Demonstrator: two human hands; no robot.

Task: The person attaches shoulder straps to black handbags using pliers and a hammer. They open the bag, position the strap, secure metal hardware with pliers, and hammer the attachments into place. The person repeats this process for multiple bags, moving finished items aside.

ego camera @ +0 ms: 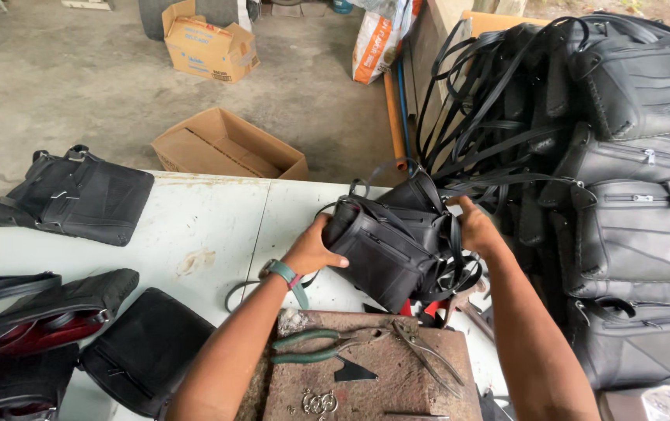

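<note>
Both hands on a black leather bag [386,253] held just above the white counter [218,226], left hand [313,251] wrapped round its left end, right hand [477,228] clamped on the straps side, green-handled pliers [327,347] on a rusty block [397,374] below, big pile of black bags [623,195] to the right

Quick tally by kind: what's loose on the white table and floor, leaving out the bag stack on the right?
Black bags lying flat on table: 4
Black bag held in both hands: 1
Green-handled pliers: 1
Cardboard boxes on floor: 2
Total: 8
</note>
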